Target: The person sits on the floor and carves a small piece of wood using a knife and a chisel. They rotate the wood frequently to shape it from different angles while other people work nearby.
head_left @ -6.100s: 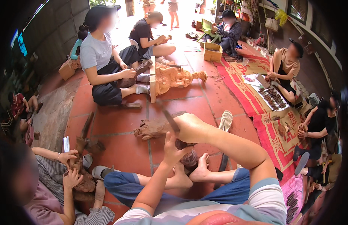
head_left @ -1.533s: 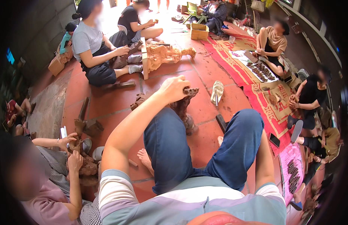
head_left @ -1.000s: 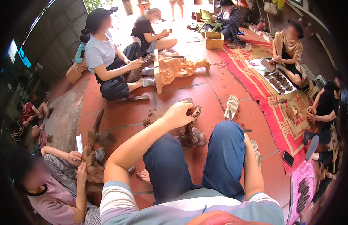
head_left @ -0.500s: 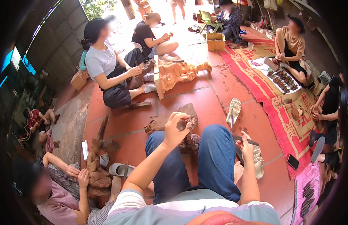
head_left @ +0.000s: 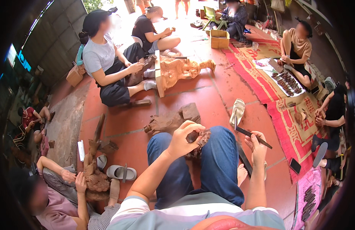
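Mostly, red floor tiles (head_left: 125, 119) fill the middle of the scene, with a long red-and-yellow mat (head_left: 258, 74) running down the right side. Several people sit about; nearest, at the lower left, a co-worker in a pink shirt (head_left: 58, 203) has both hands at a brown carving (head_left: 94, 178). Farther ahead, a person in a light grey shirt (head_left: 99, 55) sits beside a pale wooden statue (head_left: 181, 73) lying on its side. Closer in, a rough brown wooden block (head_left: 166, 122) lies on the floor just beyond the wearer's knees, in blue jeans (head_left: 222, 161). Between those knees stands a dark carved piece (head_left: 204, 138); the left hand (head_left: 186, 138) grips its upper end, fingers curled round it, and its foot is hidden. To the right of the knees, the right hand (head_left: 257, 147) pinches a flat dark bar (head_left: 261, 141), held at a slant above the floor. Below it lies a dark tool handle (head_left: 244, 159), and a cream sandal (head_left: 237, 111) is just beyond. Smaller yet, a black phone (head_left: 295, 165) rests by the mat's near edge.
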### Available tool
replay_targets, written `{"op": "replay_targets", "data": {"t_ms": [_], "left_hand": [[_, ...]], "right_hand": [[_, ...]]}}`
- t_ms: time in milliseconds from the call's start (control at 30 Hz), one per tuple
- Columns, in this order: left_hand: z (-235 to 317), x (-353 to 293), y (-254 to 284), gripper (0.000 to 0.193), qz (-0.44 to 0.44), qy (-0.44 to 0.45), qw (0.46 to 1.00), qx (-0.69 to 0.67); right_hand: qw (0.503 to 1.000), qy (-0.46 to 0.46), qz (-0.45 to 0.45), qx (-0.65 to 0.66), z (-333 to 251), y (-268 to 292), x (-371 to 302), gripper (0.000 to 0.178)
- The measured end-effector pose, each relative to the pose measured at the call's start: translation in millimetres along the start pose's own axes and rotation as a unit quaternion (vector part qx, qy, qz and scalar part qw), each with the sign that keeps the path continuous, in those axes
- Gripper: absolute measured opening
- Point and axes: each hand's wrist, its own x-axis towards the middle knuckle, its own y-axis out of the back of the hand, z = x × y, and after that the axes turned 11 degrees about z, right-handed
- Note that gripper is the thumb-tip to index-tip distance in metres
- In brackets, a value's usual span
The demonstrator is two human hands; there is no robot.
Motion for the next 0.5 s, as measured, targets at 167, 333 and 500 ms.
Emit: {"op": "replay_targets", "data": {"t_ms": [167, 333, 500], "left_hand": [[-11, 0, 3, 0.034, -0.035, -0.033, 0.999, -0.026], [-15, 5, 12, 0.029, -0.102, -0.025, 0.991, -0.082], [-23, 20, 10, 0.028, -0.167, 0.010, 0.974, -0.154]], "right_hand": [[0.998, 0.030, -0.047, -0.004, -3, -27, -6, 0.014], [0.996, 0.055, -0.076, -0.009, -17, -42, -14, 0.015], [0.997, 0.050, -0.063, -0.019, -21, -36, -16, 0.014]]}}
